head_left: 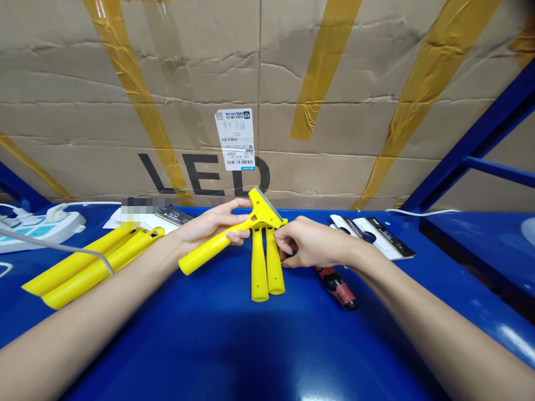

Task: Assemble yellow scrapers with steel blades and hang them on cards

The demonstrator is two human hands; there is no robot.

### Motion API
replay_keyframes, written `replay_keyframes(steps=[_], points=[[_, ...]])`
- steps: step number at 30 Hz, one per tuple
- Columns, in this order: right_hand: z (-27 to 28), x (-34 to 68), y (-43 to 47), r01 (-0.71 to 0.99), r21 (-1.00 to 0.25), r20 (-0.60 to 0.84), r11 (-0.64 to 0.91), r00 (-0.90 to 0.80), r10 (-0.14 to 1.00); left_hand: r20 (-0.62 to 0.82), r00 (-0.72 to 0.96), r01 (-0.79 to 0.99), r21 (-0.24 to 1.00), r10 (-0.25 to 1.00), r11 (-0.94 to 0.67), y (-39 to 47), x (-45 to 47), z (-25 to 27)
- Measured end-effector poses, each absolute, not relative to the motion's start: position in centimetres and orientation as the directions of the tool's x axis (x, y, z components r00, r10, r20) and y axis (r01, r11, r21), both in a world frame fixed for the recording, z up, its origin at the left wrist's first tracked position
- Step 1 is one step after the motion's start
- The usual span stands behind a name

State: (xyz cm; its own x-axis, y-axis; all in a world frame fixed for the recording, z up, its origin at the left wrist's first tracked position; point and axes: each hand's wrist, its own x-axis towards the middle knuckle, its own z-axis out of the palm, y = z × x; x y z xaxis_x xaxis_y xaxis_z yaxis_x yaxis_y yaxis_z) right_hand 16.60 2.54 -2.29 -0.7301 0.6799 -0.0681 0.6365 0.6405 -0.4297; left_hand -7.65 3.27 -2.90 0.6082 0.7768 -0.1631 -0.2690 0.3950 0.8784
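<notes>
My left hand is closed around a yellow scraper at the neck, its handle slanting down to the left and its wide head with a grey blade edge raised. Close by the head's right corner is my right hand, its fingers curled and pinched together; what they hold, if anything, is hidden. Below the scraper, two more yellow handles lie side by side on the blue table, their upper ends partly covered. A red and black tool grip rests beneath my right wrist.
Several yellow handles lie at the left under a grey cable, near a white power strip. Printed cards lie at the right. A large taped cardboard box stands behind, with a blue metal frame at the right.
</notes>
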Motion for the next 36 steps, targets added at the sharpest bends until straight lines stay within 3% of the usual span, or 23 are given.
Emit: replay_keyframes(steps=[6,11,13,17,28,36], points=[[-2.4,16.1,2.2,0.640,-0.426,-0.074,0.640,-0.730,0.680,-0.126,0.654,-0.267,0.885,0.746,0.382,3.4,-8.7,-3.3],[-0.7,16.9,1.9,0.569,-0.613,-0.103,0.548,-0.745,0.659,-0.103,0.672,-0.272,0.887,0.734,0.373,3.6,-9.3,-3.5],[0.4,17.3,1.6,0.592,-0.571,-0.086,0.568,-0.732,0.676,-0.098,0.678,-0.266,0.891,0.728,0.368,3.6,-9.3,-3.6],[1.6,17.7,1.5,0.625,-0.525,-0.026,0.578,-0.690,0.723,-0.101,0.675,-0.270,0.888,0.731,0.372,3.5,-9.1,-3.8],[0.1,17.1,2.4,0.533,-0.627,0.263,0.568,-0.541,0.799,-0.095,0.668,-0.273,0.892,0.738,0.361,3.3,-8.4,-3.6],[-0.6,16.3,2.4,0.588,-0.447,0.415,0.674,-0.532,0.738,-0.082,0.663,-0.266,0.903,0.744,0.337,2.9,-8.0,-3.2]])
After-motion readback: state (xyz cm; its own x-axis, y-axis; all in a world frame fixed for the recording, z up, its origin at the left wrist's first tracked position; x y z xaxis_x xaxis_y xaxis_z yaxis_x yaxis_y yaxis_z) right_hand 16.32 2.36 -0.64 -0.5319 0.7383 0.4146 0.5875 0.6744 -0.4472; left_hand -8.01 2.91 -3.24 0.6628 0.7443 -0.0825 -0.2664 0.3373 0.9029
